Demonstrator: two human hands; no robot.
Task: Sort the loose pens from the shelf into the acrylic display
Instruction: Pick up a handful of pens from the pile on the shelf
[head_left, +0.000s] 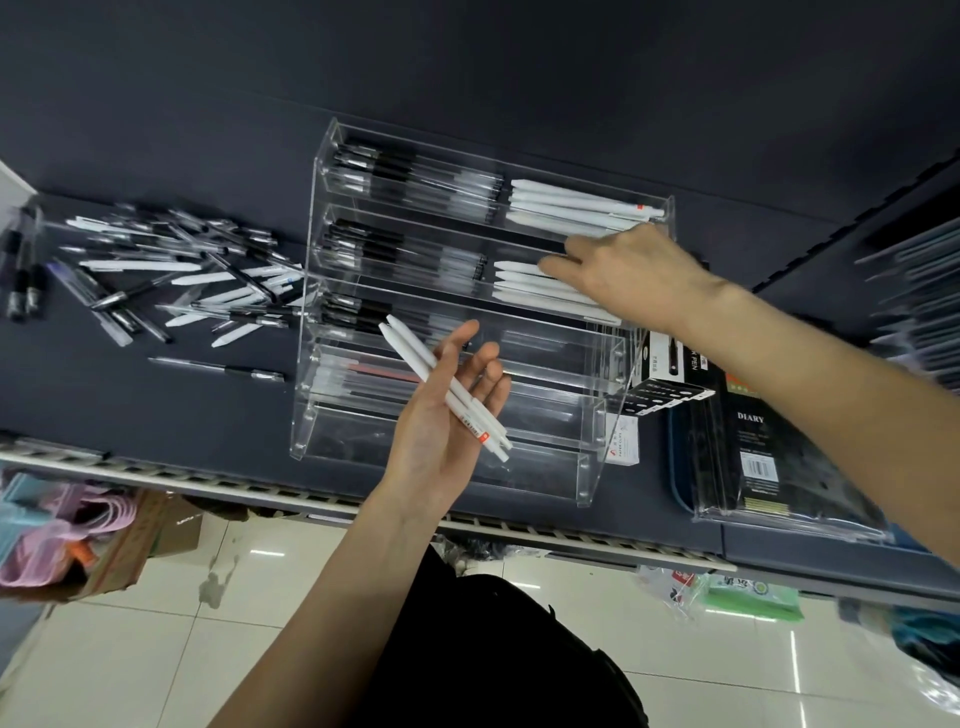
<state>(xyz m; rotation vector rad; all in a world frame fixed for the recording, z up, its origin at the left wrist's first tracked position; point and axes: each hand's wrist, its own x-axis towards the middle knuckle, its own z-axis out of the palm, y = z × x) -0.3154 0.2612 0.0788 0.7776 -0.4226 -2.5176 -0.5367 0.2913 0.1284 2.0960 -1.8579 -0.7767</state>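
Note:
A tiered acrylic display (332, 364) stands on the dark shelf, with black and clear pens in its left compartments and white pens (571, 205) in the upper right ones. My left hand (441, 415) is palm up in front of the display, with two white pens (441, 387) lying across its loosely bent fingers. My right hand (623, 270) reaches into the second tier's right compartment, its fingers resting on the white pens (524, 286) there. Whether it pinches one is hidden. A pile of loose pens (171, 270), black, clear and white, lies on the shelf to the left.
A black pen box (670, 379) and diaries in a clear holder (769, 467) sit right of the display. A single black pen (218, 368) lies apart from the pile. The shelf's front edge (208, 475) runs below, with cardboard boxes and bags on the tiled floor.

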